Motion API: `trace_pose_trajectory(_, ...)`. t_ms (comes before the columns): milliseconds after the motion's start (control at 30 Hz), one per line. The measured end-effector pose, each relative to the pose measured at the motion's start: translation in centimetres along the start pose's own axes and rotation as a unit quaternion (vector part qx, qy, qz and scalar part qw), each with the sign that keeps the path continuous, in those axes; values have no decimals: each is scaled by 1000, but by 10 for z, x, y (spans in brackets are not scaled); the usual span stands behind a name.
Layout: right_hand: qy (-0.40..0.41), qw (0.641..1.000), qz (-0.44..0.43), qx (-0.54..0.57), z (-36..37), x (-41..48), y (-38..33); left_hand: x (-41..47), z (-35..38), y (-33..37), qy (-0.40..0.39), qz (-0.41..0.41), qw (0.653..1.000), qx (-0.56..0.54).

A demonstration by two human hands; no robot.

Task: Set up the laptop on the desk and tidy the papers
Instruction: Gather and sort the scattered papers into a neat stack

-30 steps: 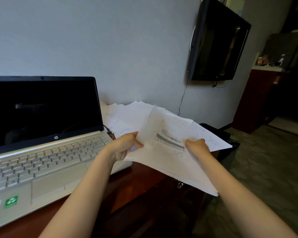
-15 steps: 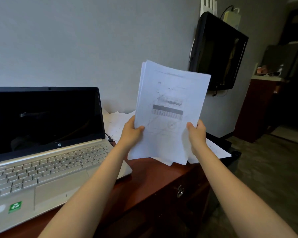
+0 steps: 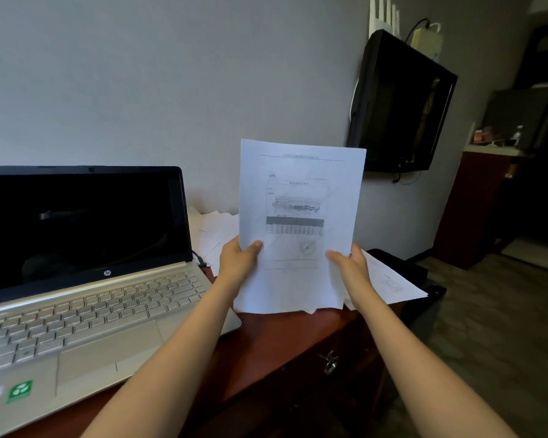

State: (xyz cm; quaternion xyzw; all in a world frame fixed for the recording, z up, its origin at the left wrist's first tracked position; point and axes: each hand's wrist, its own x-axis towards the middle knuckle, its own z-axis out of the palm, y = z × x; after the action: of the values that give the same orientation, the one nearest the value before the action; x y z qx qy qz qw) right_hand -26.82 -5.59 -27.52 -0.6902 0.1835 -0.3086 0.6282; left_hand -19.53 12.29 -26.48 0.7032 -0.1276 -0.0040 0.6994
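The laptop (image 3: 86,298) sits open on the desk (image 3: 282,336), so I'm on the papers. My left hand (image 3: 238,260) and right hand (image 3: 350,267) each pinch a side of the printed stack (image 3: 298,197), held upright over the desk; next, I reckon, its bottom edge wants tapping square

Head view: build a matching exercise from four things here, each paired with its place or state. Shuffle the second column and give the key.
Things
1. laptop
2. stack of papers
3. television
4. key

Place or state
A. mounted on the wall
B. held upright by the left hand and right hand
C. open on the desk, screen dark
D. in the front of the drawer

Pairs: 1-C, 2-B, 3-A, 4-D
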Motion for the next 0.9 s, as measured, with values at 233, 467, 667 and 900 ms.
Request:
trace_pose_trajectory(233,-14,999,33,20,17,-11,11,-5,-29,1,117,-30,986,-116)
trace_pose_trajectory(467,-178,976,99,78,79,-52,1,-24,-62,1,174,-36,961,-212)
trace_pose_trajectory(667,-159,980,93,81,123,-72,-8,-49,-113,10,267,47,961,-54)
trace_pose_trajectory(900,-247,951,150,111,153,-93,-16,-91,-167,-8,307,204,846,385)
